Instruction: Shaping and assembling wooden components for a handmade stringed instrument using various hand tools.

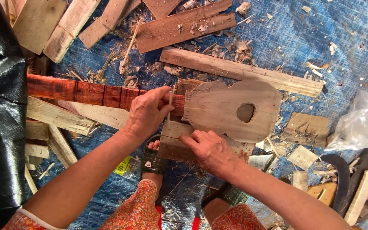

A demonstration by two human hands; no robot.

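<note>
At frame centre, the left hand pinches what looks like a thin nail upright where the red neck meets the guitar-shaped board, whose long axis runs left-right; the right hand presses flat just below.

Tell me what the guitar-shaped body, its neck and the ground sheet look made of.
Body: bare, unfinished wood, pale grey-brown with visible grain and a rough-cut hole. Neck: wood too, reddish, possibly stained or just darker timber. Ground sheet: blue woven plastic tarp, judging by its weave and sheen.
</note>
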